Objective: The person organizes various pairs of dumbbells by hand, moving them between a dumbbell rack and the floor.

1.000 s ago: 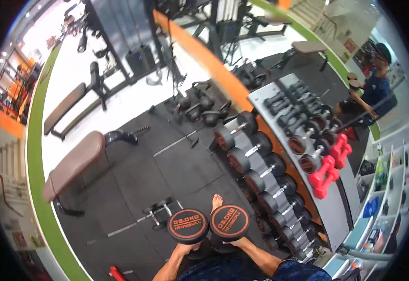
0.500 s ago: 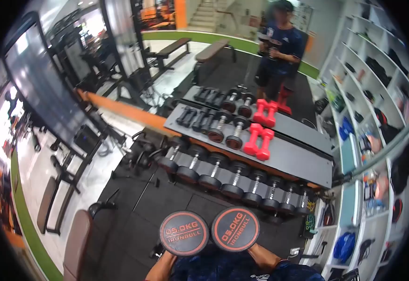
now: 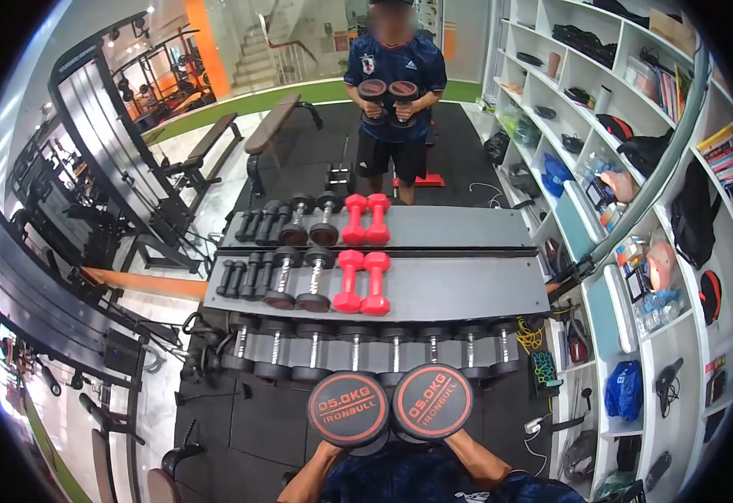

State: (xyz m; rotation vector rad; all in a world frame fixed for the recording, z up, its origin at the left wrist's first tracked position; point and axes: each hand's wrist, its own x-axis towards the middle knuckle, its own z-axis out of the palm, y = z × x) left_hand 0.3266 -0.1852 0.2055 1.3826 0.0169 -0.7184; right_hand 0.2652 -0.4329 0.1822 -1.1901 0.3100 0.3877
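Two round-headed black dumbbells are held up in front of my chest, their end faces marked 05.0KG IRONBULL in orange. My left hand (image 3: 330,449) is closed on the left dumbbell (image 3: 349,408). The right dumbbell (image 3: 433,402) is gripped by my right hand (image 3: 460,444). Both heads hide most of my fingers and the handles. The heads stand side by side, nearly touching. In the mirror, the reflected person (image 3: 395,63) shows both hands wrapped round the dumbbells at chest height.
Ahead stands a rack (image 3: 434,289) with small black dumbbells, chrome-handled ones and red dumbbells (image 3: 362,282) on top. A row of larger dumbbells (image 3: 357,348) fills its lower tier. White shelves (image 3: 610,159) line the right; a cable machine (image 3: 102,126) and benches stand left.
My view has turned and levelled, so the rack now lies straight across and the reflection is nearer the middle. Both dumbbells stay in my hands, close together before my chest.
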